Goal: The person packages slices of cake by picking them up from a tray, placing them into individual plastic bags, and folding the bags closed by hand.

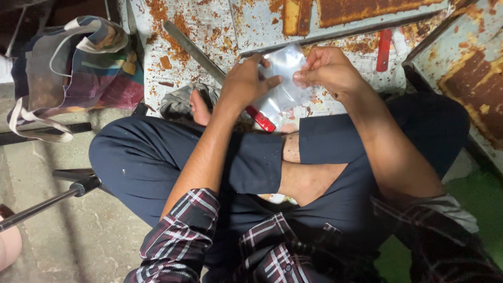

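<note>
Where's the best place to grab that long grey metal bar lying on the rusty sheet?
Probably the upper free end of the grey metal bar, from above, fingers across its narrow width. It lies flat and slanted on the rusty sheet; its lower end runs behind the left hand.

Both hands raised together over the crossed legs

The left hand (pixel 245 84) and right hand (pixel 327 68) sit close, thumbs and fingertips pinched toward each other. Both forearms are bare, plaid sleeves pushed up to the elbows, the arms reaching forward from the seated body and converging.
</note>
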